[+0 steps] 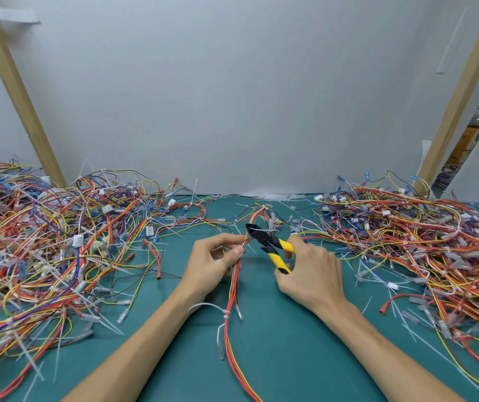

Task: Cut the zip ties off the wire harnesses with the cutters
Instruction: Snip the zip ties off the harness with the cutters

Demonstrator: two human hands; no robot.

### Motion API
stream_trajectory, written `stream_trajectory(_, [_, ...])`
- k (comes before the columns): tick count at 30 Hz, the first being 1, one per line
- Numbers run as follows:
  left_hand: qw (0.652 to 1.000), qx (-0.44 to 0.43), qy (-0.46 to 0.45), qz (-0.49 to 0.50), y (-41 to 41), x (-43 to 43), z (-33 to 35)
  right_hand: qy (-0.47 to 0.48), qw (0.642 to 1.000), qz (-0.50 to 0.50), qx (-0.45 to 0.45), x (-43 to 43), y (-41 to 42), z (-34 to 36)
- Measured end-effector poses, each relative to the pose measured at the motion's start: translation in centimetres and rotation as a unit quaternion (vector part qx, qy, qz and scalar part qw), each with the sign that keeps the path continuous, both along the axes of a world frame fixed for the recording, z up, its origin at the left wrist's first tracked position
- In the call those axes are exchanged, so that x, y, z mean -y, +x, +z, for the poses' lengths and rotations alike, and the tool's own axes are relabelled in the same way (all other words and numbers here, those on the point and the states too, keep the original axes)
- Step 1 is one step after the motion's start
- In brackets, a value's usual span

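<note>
My left hand (215,264) pinches a red and yellow wire harness (233,288) above the green mat. My right hand (309,272) grips the yellow and black handles of the cutters (270,246). The black jaws point up and left and sit at a white zip tie (264,229) on the harness just beyond my left fingers. Lower down the same harness, a second white zip tie (226,315) is wrapped round the wires with its tail curling left.
A large heap of tangled harnesses (52,242) covers the left of the green mat (290,358); another heap (423,236) fills the right. Loose cut zip ties (264,196) lie along the back wall. Wooden posts (20,97) stand at both back corners.
</note>
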State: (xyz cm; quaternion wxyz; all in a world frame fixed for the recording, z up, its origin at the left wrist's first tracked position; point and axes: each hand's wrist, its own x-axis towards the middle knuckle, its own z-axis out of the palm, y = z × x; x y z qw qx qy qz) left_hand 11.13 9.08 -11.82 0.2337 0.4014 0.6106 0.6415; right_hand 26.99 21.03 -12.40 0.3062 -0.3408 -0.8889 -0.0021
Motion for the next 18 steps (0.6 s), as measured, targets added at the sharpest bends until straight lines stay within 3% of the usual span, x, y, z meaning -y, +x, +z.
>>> stream_trajectory(18, [1.0,-0.005,-0.011,-0.003,0.08,-0.07,-0.03,-0.065,0.998,0.006,0.021,-0.37,-0.08,0.26])
